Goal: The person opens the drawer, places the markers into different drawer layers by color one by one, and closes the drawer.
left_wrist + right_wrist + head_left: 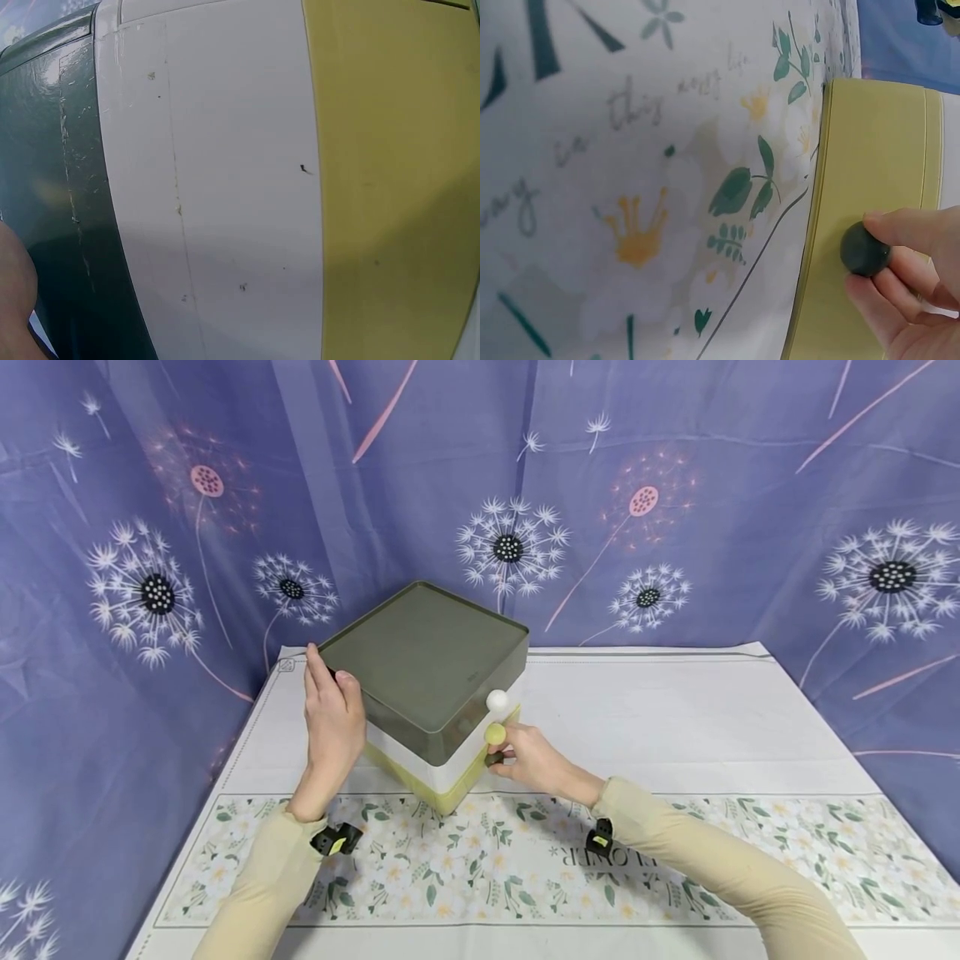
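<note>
A small stacked drawer box (427, 652) stands at an angle on the table, dark green on top, white in the middle and yellow-green below. My left hand (330, 718) rests along its left side, fingers straight near the top edge. In the left wrist view that side fills the frame, with a bit of the hand at the left edge. My right hand (536, 760) pinches a round dark green knob (865, 249) on the yellow-green bottom drawer (877, 150). Above it are a yellow knob (495, 733) and a white knob (497, 701).
A white table cover (660, 718) with a printed floral band (465, 877) lies under the box. Blue curtains (412, 468) with dandelion prints hang behind and at both sides, close to the box's back corner. Black camera straps (336, 840) sit on both wrists.
</note>
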Action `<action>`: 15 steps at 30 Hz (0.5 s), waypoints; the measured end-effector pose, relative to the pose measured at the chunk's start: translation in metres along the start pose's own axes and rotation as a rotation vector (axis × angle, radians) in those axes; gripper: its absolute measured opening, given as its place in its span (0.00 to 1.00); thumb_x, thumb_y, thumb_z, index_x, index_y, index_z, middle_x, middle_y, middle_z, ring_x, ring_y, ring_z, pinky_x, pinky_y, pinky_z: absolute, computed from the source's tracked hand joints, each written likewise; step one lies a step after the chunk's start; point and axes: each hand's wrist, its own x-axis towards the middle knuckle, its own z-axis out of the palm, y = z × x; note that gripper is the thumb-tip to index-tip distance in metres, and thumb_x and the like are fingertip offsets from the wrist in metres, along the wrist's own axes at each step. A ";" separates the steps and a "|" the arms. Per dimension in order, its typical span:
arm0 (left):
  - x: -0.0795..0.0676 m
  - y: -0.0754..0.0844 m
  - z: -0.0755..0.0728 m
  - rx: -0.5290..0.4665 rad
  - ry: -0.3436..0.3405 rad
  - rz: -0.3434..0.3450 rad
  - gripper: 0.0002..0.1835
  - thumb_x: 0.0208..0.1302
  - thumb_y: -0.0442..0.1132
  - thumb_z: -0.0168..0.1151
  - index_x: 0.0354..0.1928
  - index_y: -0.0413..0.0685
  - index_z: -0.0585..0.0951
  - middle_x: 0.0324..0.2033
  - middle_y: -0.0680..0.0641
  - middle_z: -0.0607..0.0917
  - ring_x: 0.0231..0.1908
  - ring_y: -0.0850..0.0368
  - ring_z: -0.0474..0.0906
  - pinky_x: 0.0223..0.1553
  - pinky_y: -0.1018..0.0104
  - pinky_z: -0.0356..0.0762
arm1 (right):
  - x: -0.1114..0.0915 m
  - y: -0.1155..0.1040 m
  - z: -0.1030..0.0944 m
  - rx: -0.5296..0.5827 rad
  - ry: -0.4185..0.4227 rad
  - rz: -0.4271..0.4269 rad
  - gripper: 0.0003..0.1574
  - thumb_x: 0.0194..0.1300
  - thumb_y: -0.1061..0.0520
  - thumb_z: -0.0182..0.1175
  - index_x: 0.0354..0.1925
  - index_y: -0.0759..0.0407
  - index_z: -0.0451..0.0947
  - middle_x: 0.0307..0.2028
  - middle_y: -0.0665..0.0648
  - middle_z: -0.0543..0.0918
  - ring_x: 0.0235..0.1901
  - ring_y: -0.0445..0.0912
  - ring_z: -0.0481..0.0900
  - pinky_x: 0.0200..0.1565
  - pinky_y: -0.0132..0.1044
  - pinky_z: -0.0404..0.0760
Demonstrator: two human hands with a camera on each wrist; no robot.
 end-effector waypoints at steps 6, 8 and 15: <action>0.000 -0.001 0.000 0.007 0.001 0.009 0.32 0.69 0.45 0.32 0.71 0.39 0.43 0.68 0.32 0.51 0.66 0.38 0.53 0.62 0.45 0.58 | 0.000 0.002 -0.002 -0.012 -0.005 -0.019 0.12 0.49 0.64 0.67 0.34 0.62 0.76 0.35 0.57 0.79 0.39 0.47 0.82 0.39 0.30 0.80; 0.000 -0.002 0.000 0.009 0.004 0.012 0.32 0.69 0.45 0.32 0.71 0.39 0.44 0.68 0.32 0.51 0.67 0.39 0.52 0.63 0.46 0.57 | -0.001 0.003 -0.004 -0.021 -0.008 -0.026 0.12 0.49 0.63 0.67 0.34 0.61 0.77 0.35 0.56 0.80 0.38 0.46 0.82 0.40 0.31 0.80; 0.001 -0.001 -0.003 0.021 -0.028 0.001 0.33 0.69 0.49 0.33 0.71 0.43 0.45 0.68 0.34 0.53 0.65 0.37 0.56 0.61 0.44 0.59 | -0.006 0.007 -0.018 -0.045 -0.044 -0.005 0.10 0.53 0.58 0.64 0.36 0.58 0.79 0.36 0.52 0.82 0.38 0.44 0.81 0.40 0.34 0.81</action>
